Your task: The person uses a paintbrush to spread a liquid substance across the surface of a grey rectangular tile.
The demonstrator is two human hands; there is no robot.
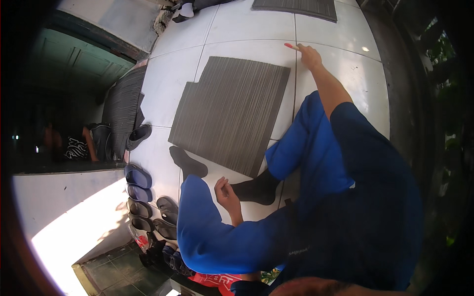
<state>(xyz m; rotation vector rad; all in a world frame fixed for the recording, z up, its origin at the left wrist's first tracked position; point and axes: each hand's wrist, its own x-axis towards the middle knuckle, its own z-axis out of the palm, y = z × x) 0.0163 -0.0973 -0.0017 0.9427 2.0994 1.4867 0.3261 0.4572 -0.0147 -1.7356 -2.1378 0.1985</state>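
Observation:
A large grey, finely ribbed mat [229, 113] lies flat on white floor tiles in front of me, a notch cut from its far left corner. Beyond its far right corner my right hand [310, 57] is closed around a small slim tool [291, 47] with a pale body and a red tip; its exact kind does not show. My left hand [227, 196] hovers by my bent knee, its fingers loosely curled and nothing visible in them. My dark-socked feet [256, 190] rest at the mat's near edge.
Another grey mat piece [301, 6] lies at the far edge. Ribbed dark matting [123, 111] covers the doorway sill at left, where another person [76, 145] sits in shadow. Several sandals [138, 185] line the left side. A red bag [217, 281] sits at the bottom.

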